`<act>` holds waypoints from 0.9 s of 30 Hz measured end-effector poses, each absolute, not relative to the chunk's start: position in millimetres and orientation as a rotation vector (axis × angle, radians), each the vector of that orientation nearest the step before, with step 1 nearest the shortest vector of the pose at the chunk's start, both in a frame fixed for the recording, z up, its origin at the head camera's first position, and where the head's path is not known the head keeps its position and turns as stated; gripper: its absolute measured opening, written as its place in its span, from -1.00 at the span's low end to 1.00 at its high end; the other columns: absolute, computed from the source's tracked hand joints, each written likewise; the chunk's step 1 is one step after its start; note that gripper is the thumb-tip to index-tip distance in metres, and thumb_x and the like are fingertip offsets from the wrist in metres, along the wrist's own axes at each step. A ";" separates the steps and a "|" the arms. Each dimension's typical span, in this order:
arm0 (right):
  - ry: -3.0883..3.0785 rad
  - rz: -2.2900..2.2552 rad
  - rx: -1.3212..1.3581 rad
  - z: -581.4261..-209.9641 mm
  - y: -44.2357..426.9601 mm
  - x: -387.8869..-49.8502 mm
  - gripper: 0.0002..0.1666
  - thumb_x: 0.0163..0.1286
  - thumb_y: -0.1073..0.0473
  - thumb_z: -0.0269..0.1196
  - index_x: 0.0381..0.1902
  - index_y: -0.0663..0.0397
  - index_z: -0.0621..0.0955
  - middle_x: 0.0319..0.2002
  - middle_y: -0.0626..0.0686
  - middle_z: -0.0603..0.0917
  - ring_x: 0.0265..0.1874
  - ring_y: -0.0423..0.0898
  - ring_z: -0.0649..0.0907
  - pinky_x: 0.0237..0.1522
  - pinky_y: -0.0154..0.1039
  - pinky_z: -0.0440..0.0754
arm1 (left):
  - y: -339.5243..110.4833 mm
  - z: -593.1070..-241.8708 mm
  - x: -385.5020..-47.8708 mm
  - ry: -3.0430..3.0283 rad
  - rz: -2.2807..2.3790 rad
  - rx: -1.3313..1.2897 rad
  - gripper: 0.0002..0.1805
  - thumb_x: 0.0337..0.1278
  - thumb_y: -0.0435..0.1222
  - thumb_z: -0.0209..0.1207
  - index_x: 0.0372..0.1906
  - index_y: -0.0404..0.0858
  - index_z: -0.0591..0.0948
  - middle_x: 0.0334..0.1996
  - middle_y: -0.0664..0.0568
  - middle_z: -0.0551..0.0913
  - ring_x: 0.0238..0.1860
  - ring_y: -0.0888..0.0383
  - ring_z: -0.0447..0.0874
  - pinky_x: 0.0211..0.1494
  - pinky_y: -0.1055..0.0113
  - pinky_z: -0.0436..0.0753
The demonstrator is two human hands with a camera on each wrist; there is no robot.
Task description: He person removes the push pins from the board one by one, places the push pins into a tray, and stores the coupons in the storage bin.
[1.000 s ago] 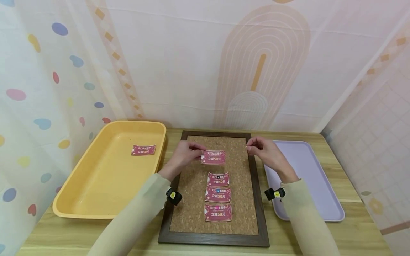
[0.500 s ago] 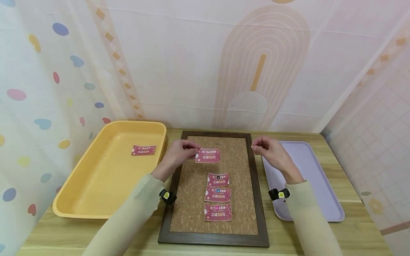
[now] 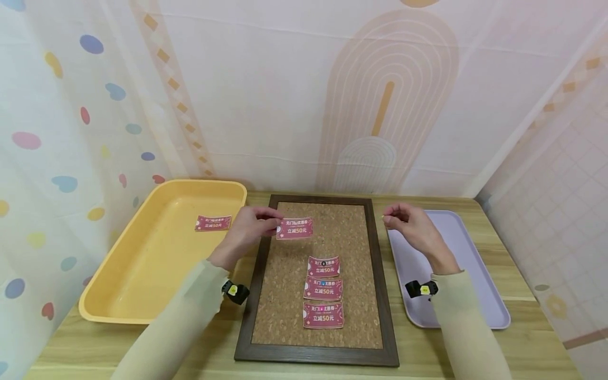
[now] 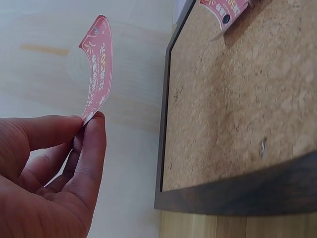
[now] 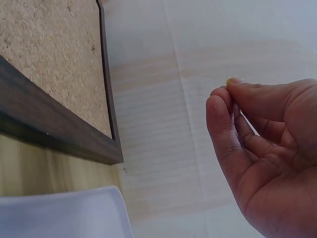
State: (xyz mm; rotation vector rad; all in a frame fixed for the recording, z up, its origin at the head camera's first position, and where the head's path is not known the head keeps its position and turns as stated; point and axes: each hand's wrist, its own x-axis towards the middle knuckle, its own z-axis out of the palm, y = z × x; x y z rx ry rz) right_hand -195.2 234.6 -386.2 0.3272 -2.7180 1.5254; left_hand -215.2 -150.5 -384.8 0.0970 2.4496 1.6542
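My left hand (image 3: 246,232) pinches a pink coupon (image 3: 294,228) by its left edge, above the upper left of the framed cork board (image 3: 280,295). The coupon (image 4: 103,62) curves away from the fingertips of that hand (image 4: 59,163) in the left wrist view. Three similar coupons lie in a column on the cork: one with a black dot (image 3: 324,270), one with a blue dot (image 3: 323,290), one with a pink dot (image 3: 323,318). Over the lilac tray's upper left, my right hand (image 3: 420,235) pinches a tiny yellow object (image 5: 229,81), mostly hidden by the fingers (image 5: 220,116).
A yellow tray (image 3: 142,274) stands left of the board, with one pink coupon (image 3: 213,223) inside at its upper right. To the board's right lies the lilac tray (image 3: 467,264). A patterned cloth (image 3: 266,105) hangs behind the wooden table (image 3: 537,327).
The left hand has carried its coupon leftward over the board. My right hand has moved right, away from the board's edge. The coupons on the cork and in the yellow tray have stayed put.
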 end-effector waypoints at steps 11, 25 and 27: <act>-2.712 1.503 0.319 -388.2 246.4 -195.9 -0.81 0.53 0.32 0.22 -0.01 0.37 0.59 -0.20 0.16 0.68 -0.25 -0.21 0.66 -0.09 -0.32 0.61 | -176.9 -385.5 -217.2 2.438 1.673 0.137 -0.73 0.44 -0.40 0.19 0.08 -0.49 0.67 0.07 -0.29 0.66 -0.11 0.09 0.71 0.11 0.15 0.72; -2.772 1.423 0.274 -386.9 269.7 -193.6 -0.80 0.55 0.32 0.20 0.01 0.38 0.57 -0.15 0.24 0.68 -0.24 -0.21 0.66 -0.06 -0.24 0.63 | -218.3 -383.2 -211.7 2.507 1.603 0.101 -0.67 0.41 -0.36 0.22 0.11 -0.51 0.65 0.06 -0.30 0.68 -0.17 0.19 0.73 0.01 0.27 0.74; -2.782 1.410 0.262 -387.1 273.0 -193.7 -0.80 0.55 0.31 0.20 0.00 0.37 0.58 -0.17 0.21 0.68 -0.24 -0.20 0.66 -0.07 -0.26 0.62 | -223.6 -381.7 -210.9 2.510 1.616 0.104 -0.67 0.41 -0.36 0.22 0.10 -0.53 0.65 0.04 -0.31 0.68 -0.18 0.22 0.74 -0.02 0.31 0.74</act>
